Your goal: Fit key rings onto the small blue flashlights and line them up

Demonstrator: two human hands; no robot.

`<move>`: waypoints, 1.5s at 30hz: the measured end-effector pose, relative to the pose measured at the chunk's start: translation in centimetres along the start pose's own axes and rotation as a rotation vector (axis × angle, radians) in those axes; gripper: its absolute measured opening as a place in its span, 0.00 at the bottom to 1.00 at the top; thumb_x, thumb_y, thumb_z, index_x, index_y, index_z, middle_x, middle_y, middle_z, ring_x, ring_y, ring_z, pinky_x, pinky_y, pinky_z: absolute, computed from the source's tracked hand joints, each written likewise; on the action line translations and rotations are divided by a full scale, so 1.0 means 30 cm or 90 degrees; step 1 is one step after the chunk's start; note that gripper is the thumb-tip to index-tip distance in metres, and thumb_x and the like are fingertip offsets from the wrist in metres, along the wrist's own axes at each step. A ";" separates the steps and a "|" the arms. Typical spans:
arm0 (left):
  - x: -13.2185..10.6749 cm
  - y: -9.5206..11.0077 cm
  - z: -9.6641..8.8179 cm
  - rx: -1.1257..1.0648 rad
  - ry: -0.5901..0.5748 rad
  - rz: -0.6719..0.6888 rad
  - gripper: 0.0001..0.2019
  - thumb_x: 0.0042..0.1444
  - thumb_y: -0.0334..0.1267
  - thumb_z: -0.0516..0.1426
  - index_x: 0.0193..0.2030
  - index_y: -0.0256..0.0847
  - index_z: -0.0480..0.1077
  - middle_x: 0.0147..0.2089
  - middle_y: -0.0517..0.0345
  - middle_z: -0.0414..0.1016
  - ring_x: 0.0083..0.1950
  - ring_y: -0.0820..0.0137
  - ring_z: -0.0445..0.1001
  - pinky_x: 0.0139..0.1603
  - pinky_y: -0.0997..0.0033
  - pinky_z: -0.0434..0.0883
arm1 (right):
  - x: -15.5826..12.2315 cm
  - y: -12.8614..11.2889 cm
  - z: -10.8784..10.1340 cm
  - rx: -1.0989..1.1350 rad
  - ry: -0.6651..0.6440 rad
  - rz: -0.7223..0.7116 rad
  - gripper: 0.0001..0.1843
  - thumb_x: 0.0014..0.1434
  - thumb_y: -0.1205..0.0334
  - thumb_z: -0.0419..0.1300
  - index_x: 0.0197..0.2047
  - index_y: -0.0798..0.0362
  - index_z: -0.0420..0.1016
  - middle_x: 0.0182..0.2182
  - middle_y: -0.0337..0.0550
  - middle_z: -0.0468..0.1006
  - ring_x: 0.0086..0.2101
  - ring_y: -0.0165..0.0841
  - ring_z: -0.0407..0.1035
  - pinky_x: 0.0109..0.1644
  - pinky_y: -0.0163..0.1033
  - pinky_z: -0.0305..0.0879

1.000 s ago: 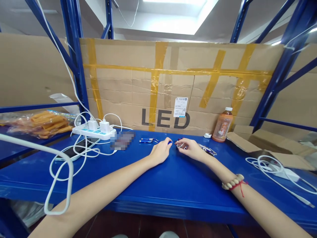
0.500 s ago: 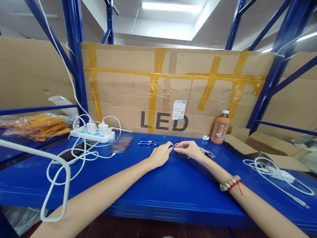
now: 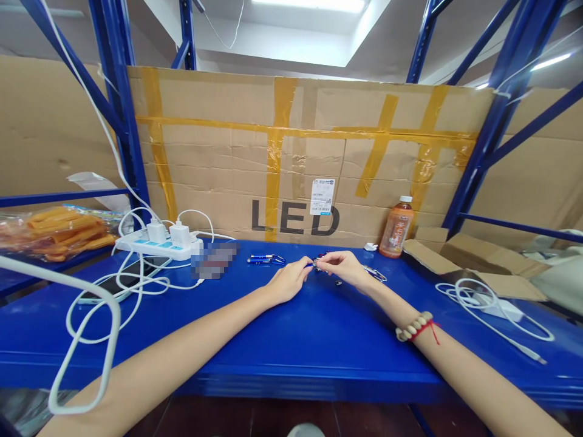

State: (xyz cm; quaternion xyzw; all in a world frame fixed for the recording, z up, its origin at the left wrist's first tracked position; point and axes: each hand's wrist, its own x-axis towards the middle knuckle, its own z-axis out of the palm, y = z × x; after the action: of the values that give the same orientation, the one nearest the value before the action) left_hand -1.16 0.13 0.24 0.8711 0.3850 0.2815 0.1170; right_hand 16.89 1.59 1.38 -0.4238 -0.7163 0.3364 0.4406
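Observation:
My left hand (image 3: 288, 280) is closed around a small blue piece (image 3: 310, 264), slim and shiny, mostly hidden by the fingers. At its right end, my right hand (image 3: 345, 268) pinches thumb against fingertips, close to a small metallic tip whose kind I cannot make out. Left of the hands lie slim blue metal pieces with blue clips (image 3: 266, 259), side by side on the blue tabletop (image 3: 291, 346). Behind and under the right hand are several small dark and shiny parts (image 3: 374, 273), partly covered.
A white power strip (image 3: 159, 246) with chargers, looped cables and a phone (image 3: 132, 279) lie at the left. To the right stand a drink bottle (image 3: 396, 229), an open cardboard box (image 3: 496, 282) and a coiled white cable (image 3: 483, 309). A cardboard sheet (image 3: 209, 164) backs the table.
The whole view has shifted, so the scene sits slightly left and higher. Both hands stay together at the small blue piece, with only slight finger movement.

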 end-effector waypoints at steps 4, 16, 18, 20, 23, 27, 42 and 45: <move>-0.005 0.006 -0.001 -0.017 0.018 0.024 0.14 0.62 0.41 0.40 0.47 0.43 0.61 0.35 0.58 0.70 0.37 0.69 0.69 0.38 0.71 0.65 | -0.006 -0.008 -0.009 -0.002 -0.001 0.030 0.17 0.37 0.51 0.66 0.25 0.57 0.77 0.22 0.40 0.74 0.22 0.25 0.62 0.26 0.32 0.60; 0.004 -0.017 0.014 -0.014 0.035 0.052 0.13 0.60 0.37 0.42 0.46 0.42 0.64 0.43 0.56 0.72 0.44 0.68 0.69 0.43 0.70 0.64 | -0.022 -0.001 0.025 -0.085 0.010 -0.003 0.17 0.38 0.50 0.66 0.22 0.57 0.74 0.17 0.37 0.69 0.18 0.23 0.57 0.21 0.31 0.53; 0.009 -0.018 0.016 -0.047 0.041 0.036 0.13 0.60 0.37 0.42 0.45 0.42 0.64 0.40 0.57 0.72 0.41 0.69 0.70 0.40 0.72 0.64 | -0.014 0.004 0.025 -0.125 0.046 -0.064 0.18 0.37 0.50 0.66 0.23 0.57 0.73 0.18 0.37 0.70 0.19 0.24 0.59 0.22 0.31 0.55; 0.014 -0.018 0.017 -0.083 0.042 0.024 0.13 0.61 0.38 0.41 0.44 0.42 0.64 0.37 0.59 0.72 0.38 0.71 0.69 0.37 0.73 0.64 | -0.008 0.005 0.019 -0.173 0.072 -0.123 0.18 0.37 0.50 0.67 0.27 0.56 0.75 0.21 0.38 0.72 0.20 0.25 0.61 0.25 0.32 0.58; 0.019 -0.018 0.017 -0.110 0.041 0.013 0.13 0.61 0.39 0.41 0.42 0.41 0.65 0.33 0.60 0.70 0.35 0.72 0.68 0.35 0.74 0.63 | -0.007 -0.004 0.003 -0.216 0.083 -0.180 0.18 0.39 0.50 0.66 0.31 0.54 0.76 0.24 0.39 0.73 0.21 0.26 0.62 0.26 0.33 0.60; 0.018 -0.015 0.015 -0.119 0.039 0.031 0.13 0.61 0.39 0.41 0.41 0.41 0.64 0.32 0.61 0.69 0.34 0.72 0.67 0.35 0.75 0.62 | -0.010 -0.018 -0.015 -0.188 0.024 -0.222 0.15 0.44 0.49 0.63 0.26 0.54 0.77 0.26 0.43 0.74 0.24 0.28 0.66 0.28 0.34 0.62; -0.019 -0.004 0.007 -0.029 -0.067 0.043 0.10 0.61 0.41 0.40 0.43 0.43 0.58 0.30 0.59 0.67 0.31 0.68 0.67 0.30 0.73 0.60 | -0.022 0.001 -0.024 -0.177 -0.080 -0.303 0.12 0.47 0.53 0.63 0.22 0.53 0.74 0.25 0.42 0.73 0.28 0.31 0.67 0.35 0.38 0.63; -0.021 0.002 0.004 -0.020 -0.060 0.043 0.10 0.61 0.39 0.40 0.42 0.42 0.58 0.30 0.60 0.67 0.31 0.69 0.67 0.31 0.73 0.60 | -0.028 -0.005 -0.023 -0.217 -0.072 -0.301 0.13 0.47 0.52 0.62 0.21 0.53 0.72 0.25 0.42 0.73 0.28 0.31 0.67 0.32 0.36 0.61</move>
State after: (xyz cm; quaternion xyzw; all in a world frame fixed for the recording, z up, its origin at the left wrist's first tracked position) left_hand -1.40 -0.38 -0.08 0.8938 0.3452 0.2500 0.1393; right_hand 17.70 0.85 1.48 -0.2935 -0.8649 0.1224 0.3883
